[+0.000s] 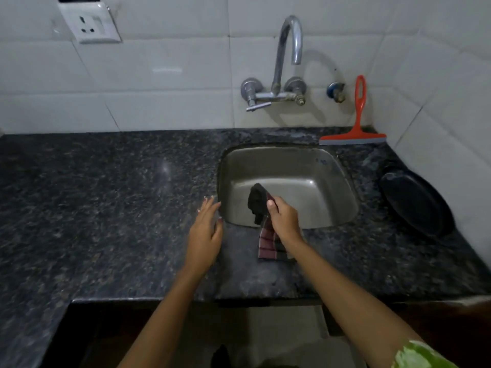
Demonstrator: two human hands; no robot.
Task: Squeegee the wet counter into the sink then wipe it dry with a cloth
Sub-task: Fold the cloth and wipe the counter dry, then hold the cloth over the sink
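right hand [283, 217] grips dark checked cloth [261, 211] over steel sink [342, 181] front rim; left hand [206, 229], fingers straight, at sink's left edge; red squeegee [354, 132] behind sink.

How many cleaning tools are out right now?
2. The red plastic squeegee leans upright against the tiled wall behind the steel sink; the dark checked cloth is in the right hand.

A home kitchen is showing here: a steel sink [289, 181] sitting in a granite desk [106, 197], a wall tap [281, 75], white tiles [164, 83] behind.
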